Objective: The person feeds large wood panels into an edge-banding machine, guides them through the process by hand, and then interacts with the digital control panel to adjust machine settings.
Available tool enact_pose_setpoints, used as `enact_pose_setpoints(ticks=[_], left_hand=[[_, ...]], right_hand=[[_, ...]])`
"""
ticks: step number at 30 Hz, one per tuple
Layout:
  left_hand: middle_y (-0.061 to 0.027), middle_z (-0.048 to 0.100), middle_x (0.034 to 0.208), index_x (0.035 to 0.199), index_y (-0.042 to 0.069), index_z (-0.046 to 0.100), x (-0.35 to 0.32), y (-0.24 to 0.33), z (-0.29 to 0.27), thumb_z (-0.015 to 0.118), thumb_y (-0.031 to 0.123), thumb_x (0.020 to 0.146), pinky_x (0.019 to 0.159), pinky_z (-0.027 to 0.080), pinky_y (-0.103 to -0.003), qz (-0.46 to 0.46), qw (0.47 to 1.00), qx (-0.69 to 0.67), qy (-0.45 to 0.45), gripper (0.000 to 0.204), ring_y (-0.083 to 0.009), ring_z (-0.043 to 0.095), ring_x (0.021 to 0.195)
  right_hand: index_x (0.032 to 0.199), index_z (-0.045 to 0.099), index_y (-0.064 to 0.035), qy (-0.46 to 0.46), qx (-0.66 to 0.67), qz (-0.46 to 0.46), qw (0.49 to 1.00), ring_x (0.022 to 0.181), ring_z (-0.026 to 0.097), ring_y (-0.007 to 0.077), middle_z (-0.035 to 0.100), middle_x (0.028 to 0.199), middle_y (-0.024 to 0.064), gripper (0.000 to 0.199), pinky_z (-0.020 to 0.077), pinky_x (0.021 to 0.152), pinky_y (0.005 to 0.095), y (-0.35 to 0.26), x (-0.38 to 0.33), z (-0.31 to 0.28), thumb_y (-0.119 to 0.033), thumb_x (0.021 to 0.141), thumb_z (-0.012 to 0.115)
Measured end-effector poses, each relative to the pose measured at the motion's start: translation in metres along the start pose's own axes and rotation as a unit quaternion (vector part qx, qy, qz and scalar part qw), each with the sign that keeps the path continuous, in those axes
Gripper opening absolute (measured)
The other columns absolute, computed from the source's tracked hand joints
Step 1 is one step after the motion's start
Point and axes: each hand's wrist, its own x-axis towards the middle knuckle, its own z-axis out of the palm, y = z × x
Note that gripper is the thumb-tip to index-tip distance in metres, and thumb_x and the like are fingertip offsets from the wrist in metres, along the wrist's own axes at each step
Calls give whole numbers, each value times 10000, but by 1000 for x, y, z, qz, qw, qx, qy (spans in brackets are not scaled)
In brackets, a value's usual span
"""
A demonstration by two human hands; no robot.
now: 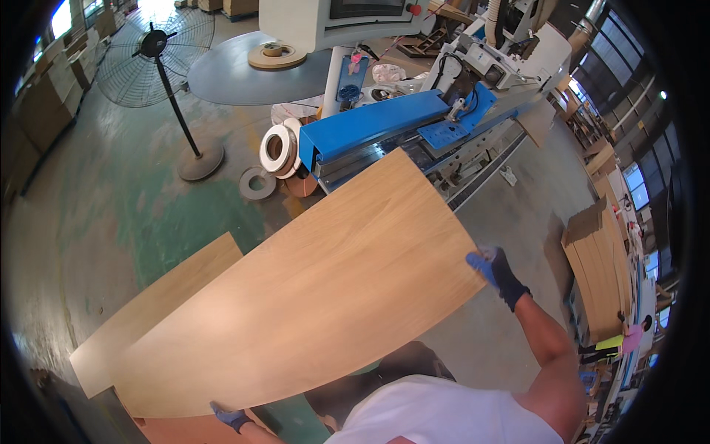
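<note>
A large wooden board [310, 288] lies across the middle of the view, in front of the person's body and tilted on a slant, its narrow end toward the upper right; the right hand [498, 274], in a blue glove, grips that end at its right edge, close to the near corner; the left hand [232, 418], gloved likewise, grips the near long edge toward the board's left end, its fingers beneath the board out of sight; a second wooden board [166, 292] shows past the far edge on the left, partly covered by the first; a reddish surface [177, 431] shows below the left end.

Beyond the large board's upper end stands a machine with a long blue cover [384, 126]; rolls of banding [276, 150] stand beside the cover's left end, and a flat grey ring [257, 183] lies near them on the floor [532, 200]; farther back, a round grey disc [229, 78] bears a tan roll [277, 58]; a pedestal fan [154, 43] stands to its left; at the far right are a stack of boards [597, 274] and another person [632, 338] in a pink top.
</note>
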Motion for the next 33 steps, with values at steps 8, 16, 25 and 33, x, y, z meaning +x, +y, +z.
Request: enact_pose_setpoints(ticks=[8,16,25,33], left_hand=[[-137,517,1163,1194,15,472,-26,16,5,517,365,851,852,417,-419,-6,996,85,38,493,-283,493,1003],[-181,558,1040,1176,-37,467,-90,38,47,511,309,869,724,477,-371,112,950,279,85,465,-270,538,847],[-196,555,1032,1155,-69,463,-71,73,12,517,235,873,720,479,-393,357,760,543,-2,419,-293,525,855],[-171,551,1034,1106,-43,498,-160,45,116,445,359,898,737,460,-392,209,947,242,34,455,-262,519,892]], right_hand=[[723,588,10,191,-202,-132,951,492,536,206,538,550,156,326,406,496,333,18,37,-7,-256,882,488],[771,594,30,177,-186,-66,964,569,574,205,601,636,150,338,427,551,329,38,79,-32,-263,887,472],[812,618,33,173,-142,-58,973,602,586,196,623,669,147,346,436,587,326,77,141,-39,-277,882,482],[742,623,11,191,-190,-30,963,585,585,251,600,642,181,396,433,569,356,92,172,-58,-337,872,487]])
